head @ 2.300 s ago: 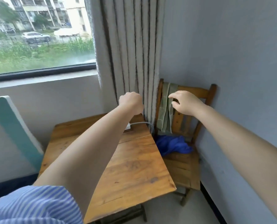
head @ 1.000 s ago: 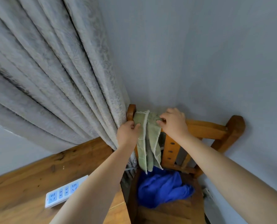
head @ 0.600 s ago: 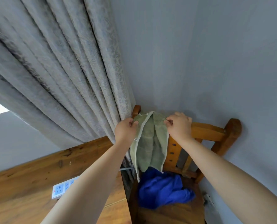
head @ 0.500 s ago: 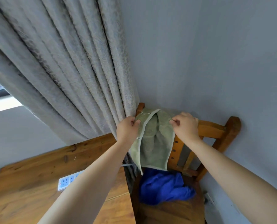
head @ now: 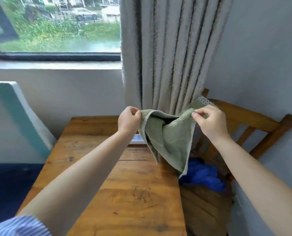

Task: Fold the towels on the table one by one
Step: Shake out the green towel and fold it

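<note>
A green towel point(head: 170, 138) with a pale border hangs in the air between my two hands, over the far right corner of the wooden table point(head: 124, 193). My left hand point(head: 128, 120) pinches its upper left corner. My right hand point(head: 210, 121) pinches the upper right edge, and a patterned end of the towel sticks up behind that hand. The cloth sags open in the middle and tapers to a point below. A crumpled blue towel point(head: 203, 176) lies on the seat of the wooden chair point(head: 254, 120) to the right of the table.
A white power strip point(head: 137, 139) lies on the table behind the green towel. A grey curtain point(head: 169, 53) hangs behind the table's far right corner. A teal and white panel point(head: 19, 114) leans against the wall at left, below a window point(head: 56, 24).
Both hands lifted the green towel off the chair's backrest and carried it left, over the table's corner. The towel is spread wider between them. The view dropped back toward the table and window.
</note>
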A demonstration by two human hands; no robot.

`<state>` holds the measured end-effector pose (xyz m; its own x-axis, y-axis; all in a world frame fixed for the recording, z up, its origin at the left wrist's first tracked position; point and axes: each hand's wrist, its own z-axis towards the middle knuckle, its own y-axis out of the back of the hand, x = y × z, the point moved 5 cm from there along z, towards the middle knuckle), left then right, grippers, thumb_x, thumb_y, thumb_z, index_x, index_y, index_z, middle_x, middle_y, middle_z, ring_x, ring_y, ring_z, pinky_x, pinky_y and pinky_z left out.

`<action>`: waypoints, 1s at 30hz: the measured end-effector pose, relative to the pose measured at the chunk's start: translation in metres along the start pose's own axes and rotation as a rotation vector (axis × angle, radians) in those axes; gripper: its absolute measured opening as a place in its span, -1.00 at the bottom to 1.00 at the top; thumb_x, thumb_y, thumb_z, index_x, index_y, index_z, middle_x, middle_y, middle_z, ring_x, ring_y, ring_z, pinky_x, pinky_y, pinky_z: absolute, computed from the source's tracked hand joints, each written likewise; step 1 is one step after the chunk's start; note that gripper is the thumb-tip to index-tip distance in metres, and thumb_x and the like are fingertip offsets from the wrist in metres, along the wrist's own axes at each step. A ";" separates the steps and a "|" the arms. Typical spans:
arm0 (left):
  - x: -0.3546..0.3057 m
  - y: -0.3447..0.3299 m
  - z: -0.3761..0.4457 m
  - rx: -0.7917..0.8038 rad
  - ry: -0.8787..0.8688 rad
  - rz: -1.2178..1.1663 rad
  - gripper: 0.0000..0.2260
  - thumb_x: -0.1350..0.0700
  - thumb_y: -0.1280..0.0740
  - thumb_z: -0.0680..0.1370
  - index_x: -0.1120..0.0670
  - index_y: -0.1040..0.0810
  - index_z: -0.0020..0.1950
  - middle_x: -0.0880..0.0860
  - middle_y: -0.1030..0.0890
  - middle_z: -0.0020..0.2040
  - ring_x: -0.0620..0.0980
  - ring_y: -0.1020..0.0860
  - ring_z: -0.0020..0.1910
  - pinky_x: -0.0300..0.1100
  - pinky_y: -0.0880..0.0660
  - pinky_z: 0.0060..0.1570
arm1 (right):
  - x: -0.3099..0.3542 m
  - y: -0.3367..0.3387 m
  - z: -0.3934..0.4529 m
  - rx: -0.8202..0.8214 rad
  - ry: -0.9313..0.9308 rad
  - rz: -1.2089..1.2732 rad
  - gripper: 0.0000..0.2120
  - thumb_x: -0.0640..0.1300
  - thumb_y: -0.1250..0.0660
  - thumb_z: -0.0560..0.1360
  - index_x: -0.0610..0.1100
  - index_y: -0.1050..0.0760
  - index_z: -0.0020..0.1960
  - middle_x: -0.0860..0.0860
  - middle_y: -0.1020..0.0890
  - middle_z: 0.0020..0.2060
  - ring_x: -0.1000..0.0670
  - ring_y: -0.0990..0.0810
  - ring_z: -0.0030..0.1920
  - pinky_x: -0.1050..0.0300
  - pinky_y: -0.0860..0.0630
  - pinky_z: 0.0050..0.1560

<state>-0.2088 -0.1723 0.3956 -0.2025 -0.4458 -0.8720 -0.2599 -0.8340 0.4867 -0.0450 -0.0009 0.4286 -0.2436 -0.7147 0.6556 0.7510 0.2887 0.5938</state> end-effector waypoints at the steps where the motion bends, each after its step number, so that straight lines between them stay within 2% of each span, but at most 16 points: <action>1: 0.014 0.022 -0.008 -0.008 0.015 0.008 -0.80 0.11 -0.23 0.55 0.15 -0.51 0.11 0.08 -0.59 0.07 0.06 -0.52 0.09 -0.20 -0.37 -0.01 | 0.016 -0.010 -0.011 0.024 0.005 0.009 -0.92 -0.32 -0.37 0.40 -0.35 -0.61 -0.18 -0.23 -0.58 -0.27 -0.02 -0.44 -0.21 0.31 -0.21 -0.30; 5: 0.069 0.118 -0.044 0.023 0.040 0.204 -0.78 0.01 -0.35 0.46 0.09 -0.55 0.04 0.04 -0.59 0.01 0.06 -0.52 0.09 -0.16 -0.41 0.03 | 0.078 -0.059 -0.057 0.101 -0.042 0.114 -0.92 -0.31 -0.36 0.41 -0.33 -0.61 -0.18 -0.23 -0.60 -0.24 -0.08 -0.50 -0.18 0.27 -0.25 -0.25; 8: 0.111 0.166 -0.069 0.099 0.060 0.393 -0.82 0.08 -0.36 0.45 0.11 -0.60 0.00 0.07 -0.61 0.08 0.05 -0.51 0.11 -0.19 -0.41 0.02 | 0.116 -0.101 -0.090 0.239 -0.060 0.135 -0.90 -0.30 -0.34 0.42 -0.33 -0.61 -0.17 -0.26 -0.63 -0.17 -0.17 -0.55 -0.10 0.13 -0.38 -0.09; 9: 0.127 0.182 -0.078 0.104 0.084 0.419 -0.84 0.10 -0.35 0.46 0.11 -0.60 0.00 0.07 -0.60 0.09 0.05 -0.51 0.11 -0.19 -0.41 0.01 | 0.131 -0.117 -0.102 0.292 -0.038 0.129 -0.90 -0.29 -0.34 0.42 -0.32 -0.61 -0.17 -0.25 -0.63 -0.17 -0.14 -0.53 -0.13 0.16 -0.35 -0.13; 11: 0.157 0.212 -0.089 0.064 0.136 0.429 -0.86 0.13 -0.32 0.48 0.12 -0.58 0.00 0.09 -0.59 0.10 0.05 -0.50 0.13 -0.20 -0.39 0.00 | 0.154 -0.144 -0.120 0.360 0.011 0.126 -0.90 -0.28 -0.35 0.42 -0.32 -0.61 -0.16 -0.24 -0.63 -0.17 -0.07 -0.49 -0.17 0.24 -0.25 -0.22; 14: 0.193 0.248 -0.095 -0.029 0.184 0.408 -0.89 0.15 -0.29 0.51 0.13 -0.57 -0.02 0.10 -0.60 0.08 0.06 -0.49 0.13 -0.22 -0.35 -0.05 | 0.173 -0.174 -0.130 0.415 0.036 0.091 -0.88 -0.25 -0.34 0.44 -0.31 -0.61 -0.13 -0.23 -0.63 -0.14 -0.15 -0.53 -0.09 0.24 -0.23 -0.22; 17: 0.232 0.274 -0.094 -0.106 0.247 0.381 -0.89 0.18 -0.28 0.51 0.13 -0.56 0.00 0.13 -0.58 0.05 0.05 -0.47 0.00 -0.23 -0.31 -0.10 | 0.175 -0.203 -0.133 0.442 0.014 0.072 -0.86 -0.24 -0.33 0.45 -0.30 -0.61 -0.14 -0.22 -0.63 -0.15 -0.12 -0.51 -0.12 0.23 -0.22 -0.23; 19: 0.258 0.282 -0.091 -0.118 0.307 0.332 -0.87 0.20 -0.28 0.51 0.11 -0.57 0.02 0.12 -0.58 0.04 0.00 -0.45 -0.06 -0.23 -0.32 -0.09 | 0.167 -0.226 -0.136 0.471 -0.037 0.083 -0.86 -0.25 -0.32 0.45 -0.32 -0.60 -0.15 -0.22 -0.63 -0.16 -0.05 -0.47 -0.17 0.25 -0.21 -0.23; 23: 0.304 0.282 -0.068 -0.070 0.450 0.236 -0.83 0.26 -0.25 0.51 0.13 -0.64 -0.07 0.07 -0.63 0.05 -0.01 -0.51 0.06 -0.25 -0.37 -0.05 | 0.143 -0.283 -0.140 0.561 -0.155 0.065 -0.87 -0.25 -0.31 0.45 -0.30 -0.60 -0.14 -0.23 -0.65 -0.17 -0.02 -0.50 -0.18 0.23 -0.33 -0.16; 26: 0.323 0.275 -0.040 0.003 0.554 0.202 -0.84 0.26 -0.28 0.49 0.15 -0.64 -0.03 0.09 -0.60 0.11 -0.02 -0.49 0.04 -0.23 -0.40 -0.05 | 0.125 -0.320 -0.135 0.601 -0.257 0.053 -0.86 -0.23 -0.31 0.46 -0.26 -0.61 -0.08 -0.23 -0.66 -0.15 -0.14 -0.60 -0.10 0.02 -0.50 0.05; 28: 0.334 0.266 -0.018 0.091 0.594 0.269 -0.80 0.24 -0.34 0.45 0.16 -0.62 0.05 0.08 -0.57 0.17 0.02 -0.49 0.15 -0.21 -0.43 0.05 | 0.114 -0.342 -0.131 0.617 -0.319 0.049 -0.84 -0.23 -0.31 0.46 -0.26 -0.61 -0.05 -0.24 -0.66 -0.11 -0.20 -0.61 -0.02 -0.13 -0.49 0.14; 30: 0.341 0.258 -0.003 0.167 0.576 0.375 -0.70 0.21 -0.39 0.43 0.19 -0.57 0.15 0.10 -0.50 0.24 0.03 -0.46 0.22 -0.21 -0.40 0.08 | 0.108 -0.357 -0.132 0.617 -0.357 0.029 -0.83 -0.23 -0.29 0.46 -0.25 -0.62 -0.03 -0.24 -0.66 -0.08 -0.21 -0.61 0.00 -0.11 -0.48 0.16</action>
<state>-0.3421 -0.5398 0.2238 0.2128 -0.8329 -0.5108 -0.4209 -0.5500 0.7213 -0.2582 -0.2651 0.2255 -0.4941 -0.4794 0.7253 0.3013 0.6881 0.6601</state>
